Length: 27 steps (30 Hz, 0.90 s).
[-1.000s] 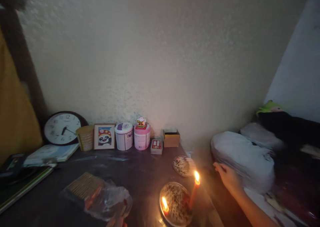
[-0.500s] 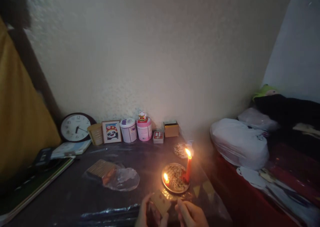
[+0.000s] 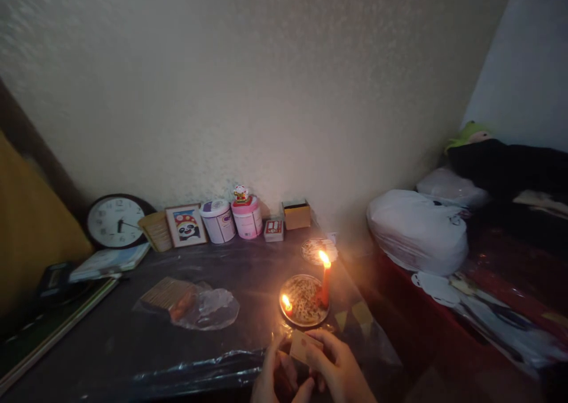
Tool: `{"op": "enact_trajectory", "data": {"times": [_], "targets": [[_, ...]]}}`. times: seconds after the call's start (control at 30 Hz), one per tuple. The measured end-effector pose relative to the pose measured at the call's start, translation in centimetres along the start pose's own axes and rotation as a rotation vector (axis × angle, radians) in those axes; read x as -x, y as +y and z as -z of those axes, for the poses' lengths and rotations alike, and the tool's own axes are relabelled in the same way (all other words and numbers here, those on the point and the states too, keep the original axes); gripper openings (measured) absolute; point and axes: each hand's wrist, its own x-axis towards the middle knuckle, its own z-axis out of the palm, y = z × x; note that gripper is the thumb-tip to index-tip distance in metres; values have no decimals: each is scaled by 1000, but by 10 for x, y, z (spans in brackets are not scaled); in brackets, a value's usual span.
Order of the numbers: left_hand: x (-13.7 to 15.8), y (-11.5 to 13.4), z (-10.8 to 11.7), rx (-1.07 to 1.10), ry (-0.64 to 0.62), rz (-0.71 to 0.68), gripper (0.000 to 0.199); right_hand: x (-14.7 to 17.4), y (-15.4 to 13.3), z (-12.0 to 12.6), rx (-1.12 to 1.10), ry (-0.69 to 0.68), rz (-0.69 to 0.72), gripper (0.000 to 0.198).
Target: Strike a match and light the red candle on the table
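Note:
Between my two hands, near the bottom of the view, is a small flat tan piece like card or thin board, with a faint darker mark. My left hand is closed on its left side, and my right hand pinches its right side. Just beyond them lies a round patterned plate. A tall red candle burns upright at its right edge, and a short stub of candle burns at its left. Pale triangular pieces lie right of the plate.
A clear plastic bag with a tan block lies left on the plastic-covered table. Along the wall stand a clock, a framed panda picture, two tins and a small box. A white bag sits right.
My right hand has moved left and up to the tan piece and now grips it beside my left hand. The view has shifted slightly, so the tabletop things appear higher and further left.

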Motion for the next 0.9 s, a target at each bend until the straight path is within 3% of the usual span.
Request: {"op": "enact_trajectory", "data": {"times": [0.2,0.33,0.47,0.57,0.9], "targets": [[-5,-10,3,180,-101,-26,58,-3,9,4,29,-24,46,27],[-8,-10,10,67,-141,-53,41,-5,17,5,15,-10,36,29],[-9,-1,15,-97,-83,-62,31,-7,19,5,23,36,23,33],[-8,6,14,-162,-51,-85,27,-8,20,3,-14,63,30,27],[-6,15,13,-192,-47,-105,21,-9,15,3,-2,56,0,24]]}}
